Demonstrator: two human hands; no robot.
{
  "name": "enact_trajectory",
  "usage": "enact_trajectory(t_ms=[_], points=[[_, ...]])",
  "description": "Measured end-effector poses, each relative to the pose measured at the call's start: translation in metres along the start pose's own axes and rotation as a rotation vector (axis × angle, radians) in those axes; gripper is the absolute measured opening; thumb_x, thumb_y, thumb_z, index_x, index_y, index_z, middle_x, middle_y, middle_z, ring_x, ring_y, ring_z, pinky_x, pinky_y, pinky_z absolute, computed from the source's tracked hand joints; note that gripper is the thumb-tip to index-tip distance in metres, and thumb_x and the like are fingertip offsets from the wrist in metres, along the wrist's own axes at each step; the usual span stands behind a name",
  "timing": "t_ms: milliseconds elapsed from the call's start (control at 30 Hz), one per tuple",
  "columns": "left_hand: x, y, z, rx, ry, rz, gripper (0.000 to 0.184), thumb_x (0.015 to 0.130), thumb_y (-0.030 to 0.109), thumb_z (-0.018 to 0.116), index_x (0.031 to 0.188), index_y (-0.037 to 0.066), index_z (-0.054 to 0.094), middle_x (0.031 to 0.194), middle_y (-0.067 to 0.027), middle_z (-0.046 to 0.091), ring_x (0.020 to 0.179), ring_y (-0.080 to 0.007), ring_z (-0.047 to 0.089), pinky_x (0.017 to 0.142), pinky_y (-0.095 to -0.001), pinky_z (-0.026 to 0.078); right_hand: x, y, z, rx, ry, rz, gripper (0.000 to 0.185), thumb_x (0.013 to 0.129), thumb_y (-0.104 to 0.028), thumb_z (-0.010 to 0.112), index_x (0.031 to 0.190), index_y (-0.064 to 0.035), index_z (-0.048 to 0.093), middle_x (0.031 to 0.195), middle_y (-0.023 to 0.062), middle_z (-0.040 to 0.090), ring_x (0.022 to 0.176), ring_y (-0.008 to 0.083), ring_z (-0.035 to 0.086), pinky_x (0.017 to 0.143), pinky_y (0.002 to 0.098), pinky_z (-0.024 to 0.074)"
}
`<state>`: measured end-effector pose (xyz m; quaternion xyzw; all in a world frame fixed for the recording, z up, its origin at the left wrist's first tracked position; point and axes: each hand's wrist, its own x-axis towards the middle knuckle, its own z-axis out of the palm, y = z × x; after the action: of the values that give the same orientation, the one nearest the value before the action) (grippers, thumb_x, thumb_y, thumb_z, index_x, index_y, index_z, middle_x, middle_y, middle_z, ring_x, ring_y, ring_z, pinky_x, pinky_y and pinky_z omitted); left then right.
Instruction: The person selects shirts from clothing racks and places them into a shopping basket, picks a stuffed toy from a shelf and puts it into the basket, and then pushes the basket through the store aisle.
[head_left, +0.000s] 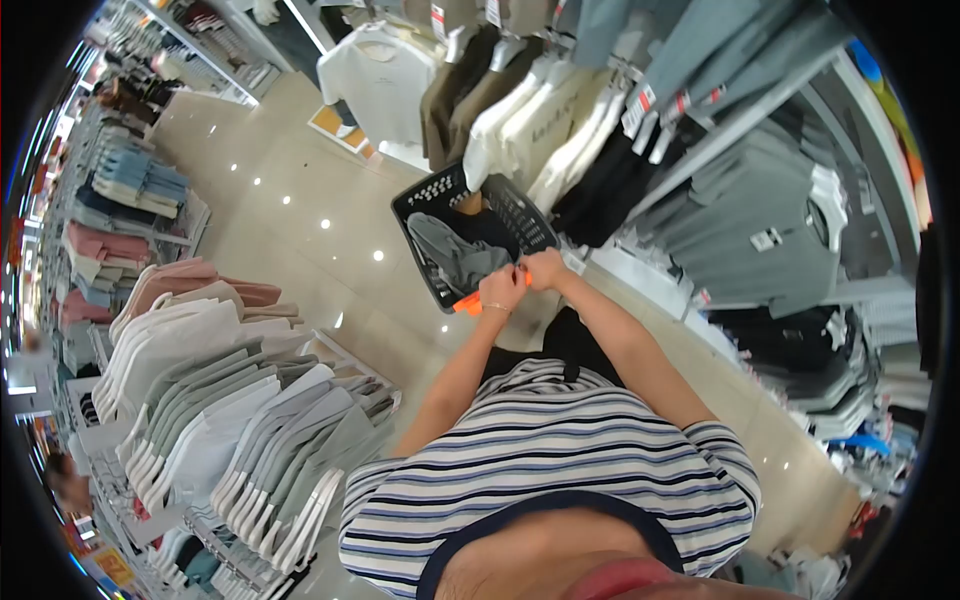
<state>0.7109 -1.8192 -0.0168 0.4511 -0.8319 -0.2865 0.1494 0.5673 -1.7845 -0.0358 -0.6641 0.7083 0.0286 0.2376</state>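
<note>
Both my hands are closed around the orange handle (469, 302) of a dark shopping basket (424, 268) in front of my body. My left hand (502, 287) grips the handle, and my right hand (545, 268) holds it close beside, the two nearly touching. Inside the basket lies a crumpled grey garment (455, 252), with something dark and a small brown item next to it. A cream shirt (497, 125) on the rack hangs right at the basket's far edge.
Racks of hanging shirts (215, 340) stand on the left. Straight ahead hangs a white T-shirt (378, 85) beside brown and cream tops. Grey T-shirts (765, 225) hang on the right side. A glossy tiled floor (280, 215) runs between the racks.
</note>
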Motion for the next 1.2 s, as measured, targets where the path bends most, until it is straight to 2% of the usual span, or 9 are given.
enact_trajectory(t_ms=[33, 200, 333, 500, 567, 767, 967, 1100, 1200], points=[[-0.003, 0.0, 0.002, 0.037, 0.037, 0.091, 0.029, 0.082, 0.029, 0.049, 0.067, 0.006, 0.057, 0.063, -0.0168, 0.06, 0.06, -0.035, 0.06, 0.057, -0.0463, 0.047, -0.005, -0.002, 0.005, 0.035, 0.083, 0.005, 0.021, 0.063, -0.024, 0.062, 0.082, -0.014, 0.059, 0.076, 0.0068, 0.065, 0.075, 0.0265, 0.063, 0.069, 0.0395, 0.0409], [-0.029, -0.005, 0.014, -0.013, -0.074, 0.05, 0.031, 0.083, 0.031, 0.047, 0.069, 0.006, 0.057, 0.065, -0.0186, 0.061, 0.063, -0.0365, 0.06, 0.058, -0.0478, 0.048, -0.031, -0.014, 0.031, -0.082, 0.103, 0.088, 0.017, 0.063, -0.024, 0.061, 0.076, -0.0127, 0.059, 0.07, 0.0087, 0.063, 0.071, 0.0271, 0.062, 0.07, 0.0396, 0.041], [-0.067, -0.014, 0.026, -0.013, -0.175, 0.071, 0.033, 0.084, 0.036, 0.046, 0.077, 0.005, 0.058, 0.07, -0.0207, 0.062, 0.066, -0.0393, 0.06, 0.059, -0.0491, 0.048, -0.066, -0.029, 0.056, -0.049, -0.032, 0.171, 0.032, 0.06, -0.019, 0.065, 0.09, -0.0108, 0.059, 0.079, 0.0098, 0.065, 0.078, 0.0255, 0.063, 0.079, 0.0419, 0.0401], [-0.109, -0.034, 0.025, 0.004, -0.315, 0.059, 0.035, 0.084, 0.037, 0.046, 0.08, 0.005, 0.06, 0.073, -0.0205, 0.062, 0.068, -0.038, 0.061, 0.06, -0.0484, 0.048, -0.11, -0.058, 0.095, 0.013, 0.119, 0.142, 0.026, 0.061, -0.022, 0.063, 0.084, -0.0117, 0.061, 0.075, 0.0083, 0.064, 0.077, 0.0241, 0.063, 0.079, 0.0411, 0.0402], [-0.116, -0.039, 0.016, 0.0, -0.359, 0.058, 0.036, 0.084, 0.037, 0.045, 0.08, 0.005, 0.061, 0.073, -0.0204, 0.062, 0.069, -0.0374, 0.061, 0.06, -0.0483, 0.048, -0.121, -0.071, 0.102, 0.041, 0.175, 0.106, 0.026, 0.061, -0.015, 0.062, 0.087, -0.0122, 0.062, 0.081, 0.005, 0.064, 0.082, 0.0236, 0.062, 0.078, 0.0395, 0.0412], [-0.125, -0.057, -0.01, 0.028, -0.297, 0.188, 0.034, 0.083, 0.033, 0.05, 0.068, 0.004, 0.058, 0.063, -0.0175, 0.06, 0.061, -0.0358, 0.06, 0.056, -0.0465, 0.047, -0.133, -0.105, 0.09, 0.148, 0.076, 0.097, 0.029, 0.064, -0.017, 0.061, 0.092, -0.0097, 0.057, 0.079, 0.0099, 0.064, 0.078, 0.0269, 0.062, 0.076, 0.0431, 0.039], [-0.135, -0.061, -0.036, 0.014, -0.425, 0.216, 0.033, 0.084, 0.034, 0.047, 0.072, 0.005, 0.059, 0.067, -0.0198, 0.061, 0.065, -0.0371, 0.06, 0.059, -0.049, 0.048, -0.143, -0.116, 0.088, 0.393, -0.055, 0.033, 0.035, 0.064, -0.016, 0.062, 0.098, -0.0076, 0.057, 0.084, 0.0157, 0.063, 0.085, 0.0319, 0.06, 0.073, 0.0427, 0.0463], [-0.139, -0.064, -0.038, -0.029, -0.447, 0.192, 0.032, 0.082, 0.032, 0.051, 0.068, 0.006, 0.061, 0.064, -0.017, 0.06, 0.065, -0.035, 0.06, 0.06, -0.0453, 0.047, -0.147, -0.115, 0.097, 0.597, 0.019, 0.032, 0.036, 0.062, -0.015, 0.065, 0.097, -0.0066, 0.057, 0.088, 0.0154, 0.063, 0.085, 0.0317, 0.06, 0.072, 0.0406, 0.0469], [-0.136, -0.068, -0.032, 0.051, -0.585, 0.133, 0.037, 0.083, 0.036, 0.047, 0.076, 0.005, 0.065, 0.072, -0.0198, 0.062, 0.072, -0.0359, 0.061, 0.066, -0.0453, 0.048, -0.155, -0.124, 0.079, 0.612, 0.023, 0.09, 0.035, 0.061, -0.013, 0.065, 0.095, -0.0074, 0.056, 0.088, 0.0133, 0.063, 0.085, 0.0305, 0.06, 0.072, 0.0401, 0.0471]])
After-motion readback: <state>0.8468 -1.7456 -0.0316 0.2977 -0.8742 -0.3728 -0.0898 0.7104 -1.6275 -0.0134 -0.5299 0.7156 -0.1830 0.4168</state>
